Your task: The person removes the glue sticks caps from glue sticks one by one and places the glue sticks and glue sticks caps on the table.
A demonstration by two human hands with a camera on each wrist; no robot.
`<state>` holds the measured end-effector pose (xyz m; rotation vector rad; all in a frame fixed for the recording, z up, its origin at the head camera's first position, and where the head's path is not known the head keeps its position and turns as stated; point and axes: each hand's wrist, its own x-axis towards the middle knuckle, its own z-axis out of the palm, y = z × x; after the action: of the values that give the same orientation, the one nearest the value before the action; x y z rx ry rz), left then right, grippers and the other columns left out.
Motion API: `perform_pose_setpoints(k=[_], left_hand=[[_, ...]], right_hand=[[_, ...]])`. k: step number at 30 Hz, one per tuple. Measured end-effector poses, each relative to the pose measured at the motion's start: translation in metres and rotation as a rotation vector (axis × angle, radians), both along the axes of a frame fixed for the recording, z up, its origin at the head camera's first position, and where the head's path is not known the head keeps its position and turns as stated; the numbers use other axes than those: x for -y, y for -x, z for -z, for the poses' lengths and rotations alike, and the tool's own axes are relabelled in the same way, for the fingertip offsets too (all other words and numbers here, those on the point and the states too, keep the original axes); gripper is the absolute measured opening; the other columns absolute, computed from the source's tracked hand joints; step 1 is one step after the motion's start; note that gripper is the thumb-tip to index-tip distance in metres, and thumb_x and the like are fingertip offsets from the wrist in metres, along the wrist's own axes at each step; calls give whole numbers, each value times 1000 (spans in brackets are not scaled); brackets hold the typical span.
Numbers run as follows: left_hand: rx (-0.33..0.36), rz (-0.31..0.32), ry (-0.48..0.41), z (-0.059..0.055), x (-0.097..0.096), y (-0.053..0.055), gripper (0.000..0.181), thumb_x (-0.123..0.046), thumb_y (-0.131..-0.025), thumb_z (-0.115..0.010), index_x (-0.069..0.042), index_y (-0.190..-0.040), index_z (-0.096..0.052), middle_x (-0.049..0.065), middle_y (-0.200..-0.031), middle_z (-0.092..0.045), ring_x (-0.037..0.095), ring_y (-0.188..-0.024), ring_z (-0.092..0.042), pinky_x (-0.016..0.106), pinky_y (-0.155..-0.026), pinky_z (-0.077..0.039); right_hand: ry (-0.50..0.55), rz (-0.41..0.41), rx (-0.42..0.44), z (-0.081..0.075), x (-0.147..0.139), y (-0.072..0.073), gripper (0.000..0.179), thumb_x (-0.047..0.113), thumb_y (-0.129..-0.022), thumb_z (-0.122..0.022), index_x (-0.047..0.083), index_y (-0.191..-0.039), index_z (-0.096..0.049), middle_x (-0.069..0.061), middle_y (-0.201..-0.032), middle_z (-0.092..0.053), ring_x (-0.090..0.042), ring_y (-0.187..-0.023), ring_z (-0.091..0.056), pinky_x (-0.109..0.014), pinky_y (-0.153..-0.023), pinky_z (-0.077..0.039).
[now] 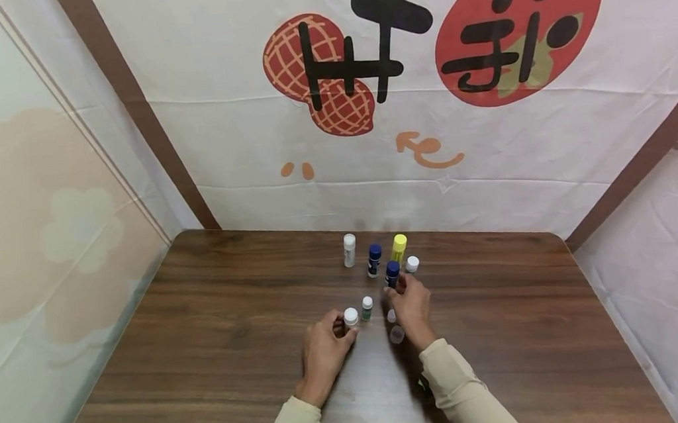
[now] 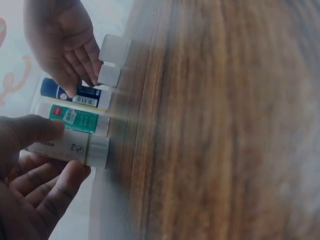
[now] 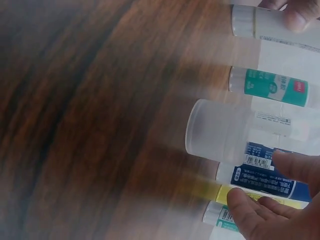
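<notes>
My left hand (image 1: 324,349) grips a white glue stick (image 1: 350,317), its thumb and fingers around the upper body. Just right of it stands a small green-labelled glue stick (image 1: 367,309) with a white cap. My right hand (image 1: 413,306) holds a navy glue stick (image 1: 391,272) between thumb and fingers; the hand partly covers its lower body. In the right wrist view, the right fingertips (image 3: 240,202) overlap a yellow glue stick (image 3: 225,192) behind. A translucent cylinder (image 3: 217,131) stands near the right hand, with a smaller pale one (image 2: 109,75) beside it.
Farther back stand a white glue stick (image 1: 349,250), another navy one (image 1: 374,260), the yellow one and a white-capped one (image 1: 412,263). Everything is upright on a brown wood-grain table (image 1: 216,327). A printed cloth (image 1: 238,146) hangs behind the table's back edge.
</notes>
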<state>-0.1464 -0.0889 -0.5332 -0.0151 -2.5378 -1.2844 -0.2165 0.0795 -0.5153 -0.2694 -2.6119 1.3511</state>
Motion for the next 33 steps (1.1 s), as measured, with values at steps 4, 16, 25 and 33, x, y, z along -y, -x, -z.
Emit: perform_pose_setpoints(k=[4, 16, 25, 33], left_hand=[[-5, 0, 1, 1, 0, 0, 22, -8, -70, -84, -11, -83, -67, 4, -78, -72, 13, -73, -69, 30, -63, -55], [-9, -6, 36, -1, 1, 0, 23, -12, -69, -86, -11, -83, -67, 2, -77, -72, 12, -71, -68, 29, -62, -53], [-9, -7, 27, -2, 1, -1, 23, -10, -69, -85, -11, -82, -66, 2, -76, -71, 12, -70, -68, 29, -61, -53], [1, -18, 19, -2, 1, -2, 23, -9, -69, -85, -12, -81, -66, 2, -77, -71, 12, -71, -68, 29, -62, -54]], right_hand=[[-26, 33, -9, 2, 2, 3, 39, 10, -81, -76, -2, -117, -65, -16, -102, -71, -27, -91, -68, -42, -80, -53], [-52, 50, -50, 4, 5, 8, 25, 15, -84, -75, 1, -105, -69, -15, -97, -72, -29, -87, -68, -44, -77, -53], [-85, 42, -114, 5, 3, 4, 18, 17, -84, -76, 2, -92, -69, -13, -88, -72, -29, -79, -67, -45, -70, -52], [26, 55, -129, 2, -4, -10, 22, 18, -82, -78, 4, -97, -71, -11, -92, -73, -23, -82, -70, -40, -72, -55]])
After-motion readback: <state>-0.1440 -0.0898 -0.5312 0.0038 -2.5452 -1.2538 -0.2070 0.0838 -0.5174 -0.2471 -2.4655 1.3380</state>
